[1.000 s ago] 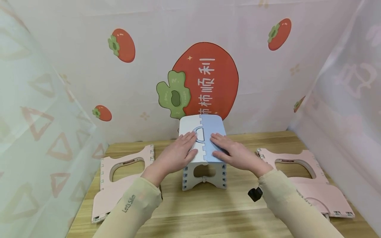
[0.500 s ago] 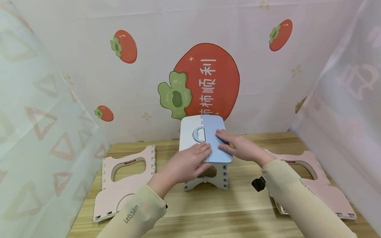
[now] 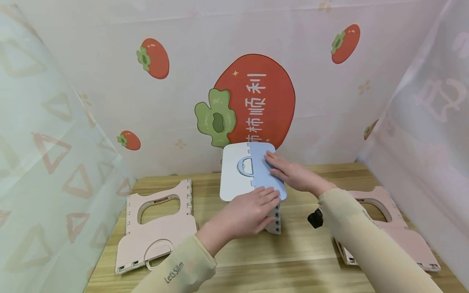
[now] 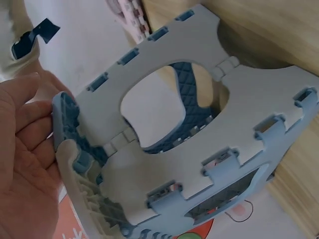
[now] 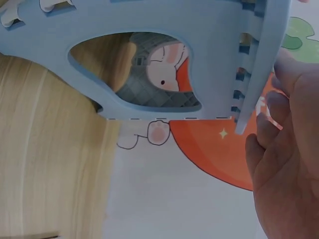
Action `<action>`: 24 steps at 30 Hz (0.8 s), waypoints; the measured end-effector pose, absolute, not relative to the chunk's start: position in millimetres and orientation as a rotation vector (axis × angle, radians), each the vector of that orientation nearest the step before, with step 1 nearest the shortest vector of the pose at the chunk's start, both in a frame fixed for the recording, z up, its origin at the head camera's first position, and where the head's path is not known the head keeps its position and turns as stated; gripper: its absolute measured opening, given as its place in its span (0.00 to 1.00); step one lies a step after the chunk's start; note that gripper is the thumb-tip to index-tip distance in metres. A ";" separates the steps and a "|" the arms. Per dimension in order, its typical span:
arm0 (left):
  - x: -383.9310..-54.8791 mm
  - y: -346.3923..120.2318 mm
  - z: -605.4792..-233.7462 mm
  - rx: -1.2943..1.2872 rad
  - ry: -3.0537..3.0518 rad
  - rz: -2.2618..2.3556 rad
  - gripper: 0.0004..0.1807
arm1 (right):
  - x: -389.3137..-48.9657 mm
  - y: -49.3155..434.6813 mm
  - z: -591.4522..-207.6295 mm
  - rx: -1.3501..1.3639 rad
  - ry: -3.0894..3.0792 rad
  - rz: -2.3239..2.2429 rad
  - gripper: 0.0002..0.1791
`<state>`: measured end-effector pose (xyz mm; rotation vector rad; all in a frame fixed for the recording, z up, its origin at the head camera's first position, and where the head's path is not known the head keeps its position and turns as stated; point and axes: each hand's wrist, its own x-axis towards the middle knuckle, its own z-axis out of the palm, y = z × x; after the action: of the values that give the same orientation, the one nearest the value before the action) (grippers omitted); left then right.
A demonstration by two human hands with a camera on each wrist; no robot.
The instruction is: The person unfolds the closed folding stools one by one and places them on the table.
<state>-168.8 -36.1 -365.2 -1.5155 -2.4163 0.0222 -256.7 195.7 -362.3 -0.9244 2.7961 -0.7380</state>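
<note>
- On my head feed, the left hand point(image 3: 252, 212) has slid rightward within half a second, from the centre seam of the blue-and-white folding stool point(image 3: 233, 173) to the near corner of its blue half; the right hand point(image 3: 294, 173) has edged slightly farther up that half.
- Both hands lie with fingers extended and close together, thumbs apart, at the blue half's edges; I cannot tell how hard they press.
- The stool stands unfolded toward the back of the wood-grain table point(image 3: 264, 264), before a persimmon-print backdrop point(image 3: 183, 81).
- Its plastic seat is smooth and round-cornered, with a toothed seam and a curved blue handle point(image 3: 240, 167); my wrist feeds show a ribbed underside and large cutouts in the pale end panel point(image 4: 269, 94) and blue side panel point(image 5: 149, 20).
- The left pink stool point(image 3: 161, 230) and right pink stool point(image 3: 406, 244) lie folded flat, well apart from it, the latter partly behind a cream sleeve point(image 3: 366, 248).
- I see table surface on either side of the standing stool and in front.
</note>
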 end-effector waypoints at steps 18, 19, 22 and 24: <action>-171.0 -40.5 -383.9 -1.484 -2.291 -0.014 0.28 | -259.5 197.8 -368.2 -0.853 2.821 -0.639 0.33; -171.0 -41.0 -384.2 -1.486 -2.288 -0.021 0.28 | -259.2 197.9 -368.4 -0.846 2.827 -0.631 0.33; -171.4 -42.9 -385.2 -1.490 -2.271 -0.050 0.27 | -257.8 198.6 -368.9 -0.848 2.848 -0.602 0.33; -171.8 -44.1 -385.9 -1.496 -2.256 -0.069 0.26 | -256.7 199.7 -369.3 -0.863 2.863 -0.584 0.33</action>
<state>-171.8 -44.1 -385.9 -1.4963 -2.2560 -0.0692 -256.7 199.7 -369.3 -0.8634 2.8631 -0.5845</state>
